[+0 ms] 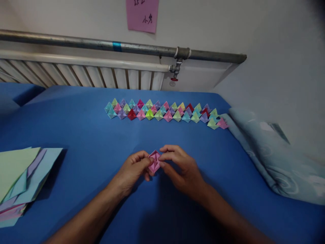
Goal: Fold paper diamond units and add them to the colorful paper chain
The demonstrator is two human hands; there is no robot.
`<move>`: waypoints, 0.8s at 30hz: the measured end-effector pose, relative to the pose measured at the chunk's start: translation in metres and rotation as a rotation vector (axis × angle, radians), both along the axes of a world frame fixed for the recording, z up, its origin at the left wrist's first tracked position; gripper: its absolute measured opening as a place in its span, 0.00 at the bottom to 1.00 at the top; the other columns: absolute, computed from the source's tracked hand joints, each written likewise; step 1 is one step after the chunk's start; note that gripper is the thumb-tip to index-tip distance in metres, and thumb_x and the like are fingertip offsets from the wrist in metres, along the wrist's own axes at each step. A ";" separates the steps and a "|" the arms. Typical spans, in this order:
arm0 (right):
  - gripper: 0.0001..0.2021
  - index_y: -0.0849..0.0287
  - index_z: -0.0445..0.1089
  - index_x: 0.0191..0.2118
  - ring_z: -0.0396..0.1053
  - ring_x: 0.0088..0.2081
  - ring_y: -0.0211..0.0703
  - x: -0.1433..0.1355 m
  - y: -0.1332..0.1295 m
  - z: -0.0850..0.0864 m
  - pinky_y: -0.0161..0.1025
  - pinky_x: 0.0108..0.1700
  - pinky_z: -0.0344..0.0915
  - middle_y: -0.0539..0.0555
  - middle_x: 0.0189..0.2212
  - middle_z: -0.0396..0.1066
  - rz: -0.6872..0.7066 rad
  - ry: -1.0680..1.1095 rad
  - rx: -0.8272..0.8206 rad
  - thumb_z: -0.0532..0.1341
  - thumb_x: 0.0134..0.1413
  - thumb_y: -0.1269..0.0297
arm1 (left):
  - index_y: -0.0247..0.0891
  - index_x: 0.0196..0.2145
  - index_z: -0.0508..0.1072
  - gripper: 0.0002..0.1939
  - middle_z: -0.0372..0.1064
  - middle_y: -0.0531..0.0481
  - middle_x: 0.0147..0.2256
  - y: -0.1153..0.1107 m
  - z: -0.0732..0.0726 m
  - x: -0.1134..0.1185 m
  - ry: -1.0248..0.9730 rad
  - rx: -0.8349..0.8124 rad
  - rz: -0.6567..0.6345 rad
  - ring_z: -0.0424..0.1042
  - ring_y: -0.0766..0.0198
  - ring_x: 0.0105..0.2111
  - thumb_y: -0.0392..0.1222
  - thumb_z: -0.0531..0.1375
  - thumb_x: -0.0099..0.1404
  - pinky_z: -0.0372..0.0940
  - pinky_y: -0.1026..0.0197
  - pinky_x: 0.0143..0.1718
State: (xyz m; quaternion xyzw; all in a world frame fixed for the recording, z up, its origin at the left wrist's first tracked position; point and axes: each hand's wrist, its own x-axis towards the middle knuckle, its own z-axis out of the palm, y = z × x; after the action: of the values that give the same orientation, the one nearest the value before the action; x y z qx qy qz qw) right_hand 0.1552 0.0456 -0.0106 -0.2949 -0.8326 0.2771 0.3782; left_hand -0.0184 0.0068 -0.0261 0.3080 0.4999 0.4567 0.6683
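Before me a small pink origami paper boat [156, 166] is held up over the blue surface, its folded centre facing me. My left hand [134, 169] grips its left side, thumb pressed on the front and fingers curled behind. At the boat's right edge is my right hand [180, 166], with the thumb and index fingertips close together on the paper and another finger raised near the top corner. Beyond both hands stand rows of folded paper boats [168, 116] in pink, green, blue, purple, red and yellow.
A blue-covered table [101, 142] lies under everything. Loose coloured paper sheets [17, 169] are stacked at the left. A folded pale blue patterned cloth [274, 162] lies at the right. Behind stand a white radiator [109, 76], a metal pipe [83, 42] and a red-handled valve [175, 69].
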 end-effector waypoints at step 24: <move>0.13 0.53 0.70 0.45 0.70 0.46 0.43 0.002 -0.003 -0.003 0.43 0.45 0.70 0.56 0.47 0.67 0.066 -0.018 0.074 0.54 0.59 0.74 | 0.36 0.24 0.69 0.15 0.68 0.53 0.19 -0.001 0.000 0.001 -0.071 -0.028 0.002 0.66 0.70 0.18 0.49 0.67 0.52 0.61 0.68 0.18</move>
State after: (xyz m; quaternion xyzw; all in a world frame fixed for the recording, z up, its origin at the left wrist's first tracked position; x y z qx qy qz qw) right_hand 0.1573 0.0426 -0.0134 -0.2556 -0.8550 0.2559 0.3717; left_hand -0.0170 0.0058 -0.0258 0.2816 0.4827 0.4610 0.6894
